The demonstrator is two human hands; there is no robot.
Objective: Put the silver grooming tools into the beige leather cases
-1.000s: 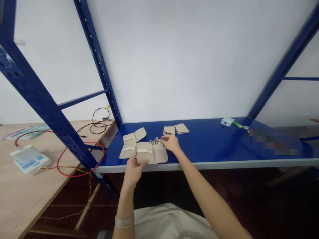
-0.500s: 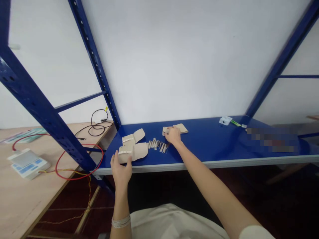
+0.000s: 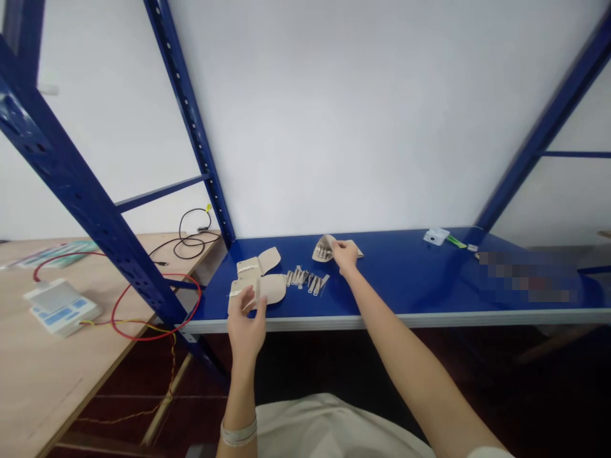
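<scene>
1. Biggest of all, the pale wall (image 3: 344, 114) fills the far side, edged by a blue frame (image 3: 90, 178) at left and right.
2. Down we go to the blue tabletop (image 3: 405, 292), stretching across the middle, and out on the left there's a wooden tabletop (image 3: 38, 356).
3. On that wood sits a white device (image 3: 64, 312) with blue markings, a red cable (image 3: 143, 339) looping over the near edge beside it.
4. Here's the left grip (image 3: 247, 331), fingers bent over the near-left pouch (image 3: 272, 289) — whether it grasps anything, I cannot tell.
5. And the right grip (image 3: 345, 256), reaching farther out, has the flap of the middle pouch (image 3: 325, 242) pinched at its right side, flap held up!
6. Two beige pouches lie spread open at left: the near-left one, with the far-left pouch (image 3: 269, 259) just beyond it.
7. Just right of the middle pouch, a fourth pouch (image 3: 359, 254) peeks out, partly hidden by the right hand.
8. Far right, a white packet (image 3: 436, 236) lies next to a green strip (image 3: 457, 242).
9. Smallest now: slim metal pieces (image 3: 314, 284) lie clustered right of the near-left pouch, and more metal pieces (image 3: 323, 252) show under that raised flap.
</scene>
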